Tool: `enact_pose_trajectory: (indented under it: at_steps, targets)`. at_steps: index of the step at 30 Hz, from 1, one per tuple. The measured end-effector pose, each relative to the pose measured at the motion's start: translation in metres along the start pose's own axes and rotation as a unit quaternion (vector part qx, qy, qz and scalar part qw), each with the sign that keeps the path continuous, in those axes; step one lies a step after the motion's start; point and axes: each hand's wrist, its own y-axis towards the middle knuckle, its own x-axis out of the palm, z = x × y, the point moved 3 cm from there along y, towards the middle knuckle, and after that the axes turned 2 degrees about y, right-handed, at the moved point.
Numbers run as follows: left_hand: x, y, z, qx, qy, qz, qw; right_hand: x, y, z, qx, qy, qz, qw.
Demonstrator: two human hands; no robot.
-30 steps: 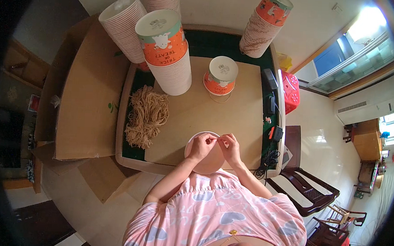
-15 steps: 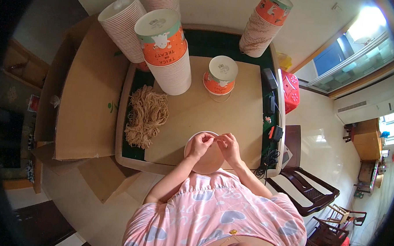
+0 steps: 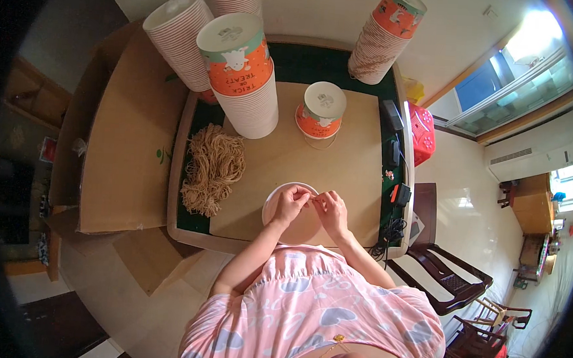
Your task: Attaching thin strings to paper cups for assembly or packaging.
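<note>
A pale round paper bucket (image 3: 302,231) sits at the table's near edge, right against my front, its white rim partly behind my hands. My left hand (image 3: 290,203) is over the bucket, thumb and fingers pinched together. Close beside it, my right hand (image 3: 330,211) pinches too, its fingertips almost meeting the left ones. Whatever the fingertips hold is too small to make out. Left of the bucket lies a tangled bundle of tan string cords (image 3: 213,169). Farther off, an orange and green paper bucket (image 3: 324,102) stands upside down with a thin cord loop at its lower rim.
Tall stacks of paper buckets stand at the back left (image 3: 245,103) and back right (image 3: 375,48). A brown cardboard sheet (image 3: 287,160) covers the tabletop. An open cardboard box (image 3: 124,153) stands left; black adapters (image 3: 395,152) line the right edge, beside a dark chair (image 3: 455,279).
The bucket in front of me has shifted slightly away and to the left. Both hands have moved a little, their fingertips still pinched close together above it.
</note>
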Motion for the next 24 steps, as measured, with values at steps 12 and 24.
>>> enact_pose_trajectory:
  at_steps: [12, 24]
  targets:
    - [-0.003, -0.001, -0.015, -0.002, 0.063, 0.006, 0.998, -0.003, 0.002, -0.013, -0.013, -0.031, -0.005, 0.999]
    - [-0.014, -0.012, 0.003, -0.028, 0.074, 0.033, 0.996, -0.007, 0.025, -0.023, -0.102, -0.071, -0.092, 0.988]
